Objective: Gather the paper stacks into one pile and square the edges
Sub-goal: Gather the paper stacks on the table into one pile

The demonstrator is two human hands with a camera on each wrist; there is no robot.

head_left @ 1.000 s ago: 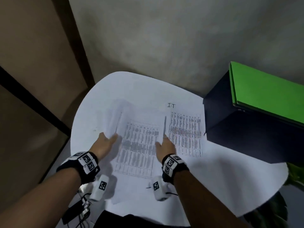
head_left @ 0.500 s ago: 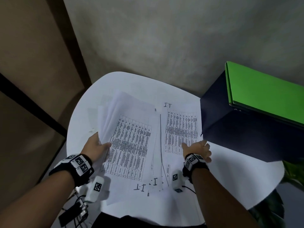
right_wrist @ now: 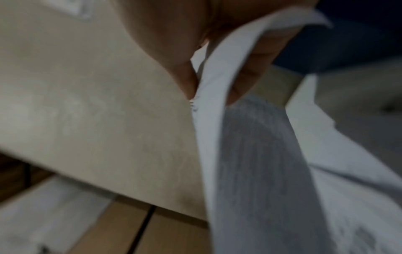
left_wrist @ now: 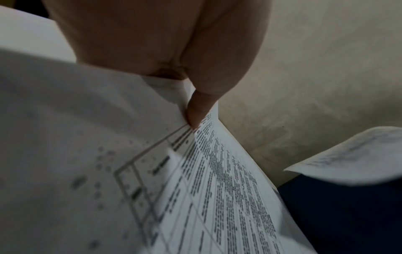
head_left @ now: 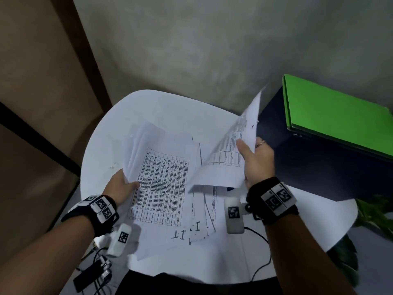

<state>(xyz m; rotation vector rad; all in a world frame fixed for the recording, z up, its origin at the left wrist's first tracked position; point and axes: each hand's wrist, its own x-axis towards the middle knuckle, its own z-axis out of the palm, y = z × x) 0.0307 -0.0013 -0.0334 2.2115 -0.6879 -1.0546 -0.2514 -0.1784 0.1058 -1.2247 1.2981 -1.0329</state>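
The left hand (head_left: 119, 188) grips the left edge of a fanned paper stack (head_left: 161, 184), thumb on the printed top sheet, the stack tilted up off the white desk (head_left: 161, 107). The right hand (head_left: 256, 160) pinches a second stack (head_left: 229, 154), raised and slanting above loose sheets (head_left: 204, 216) lying on the desk. Just right stands a dark box (head_left: 314, 167) with a green folder (head_left: 336, 116) on top.

Printed paper sheets (head_left: 161, 188) lie fanned on the round white surface (head_left: 161, 109), another printed stack (head_left: 231, 150) tilted above their right side, the dark box (head_left: 319, 167) further right carrying a green folder (head_left: 331, 113).
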